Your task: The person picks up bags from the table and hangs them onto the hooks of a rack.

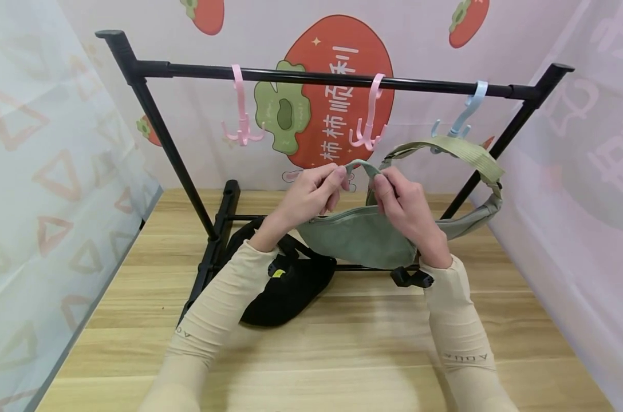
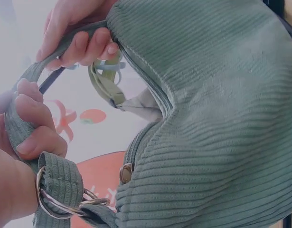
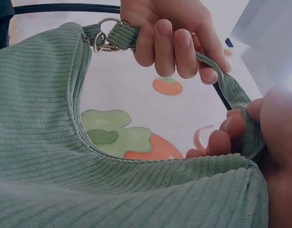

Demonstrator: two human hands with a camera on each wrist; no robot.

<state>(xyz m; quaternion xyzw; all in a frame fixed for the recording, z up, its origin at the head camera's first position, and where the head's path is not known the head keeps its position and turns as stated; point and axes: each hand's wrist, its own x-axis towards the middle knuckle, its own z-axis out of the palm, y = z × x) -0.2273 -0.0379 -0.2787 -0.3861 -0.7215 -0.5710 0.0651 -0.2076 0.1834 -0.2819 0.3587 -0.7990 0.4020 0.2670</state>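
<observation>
A green corduroy shoulder bag [image 1: 353, 237] hangs in front of the rack, held up by its short strap [image 1: 362, 164]. My left hand [image 1: 311, 191] grips one part of the strap, fingers curled round it. My right hand [image 1: 406, 206] holds the strap a little further right, and a short arch of it shows between the hands. In the left wrist view, metal rings [image 2: 58, 204] join the strap to the bag, and a zip pull [image 2: 126, 173] sits by the opening. The ribbed front [image 3: 36, 114] fills much of the right wrist view.
A black rack bar [image 1: 301, 75] carries two pink hooks [image 1: 243, 129] [image 1: 365, 134] and a blue hook [image 1: 466, 114]. On the blue one hangs another bag by its olive strap [image 1: 471, 154]. A black fabric item [image 1: 286, 297] lies on the wooden table [image 1: 353, 355] at the rack's left foot.
</observation>
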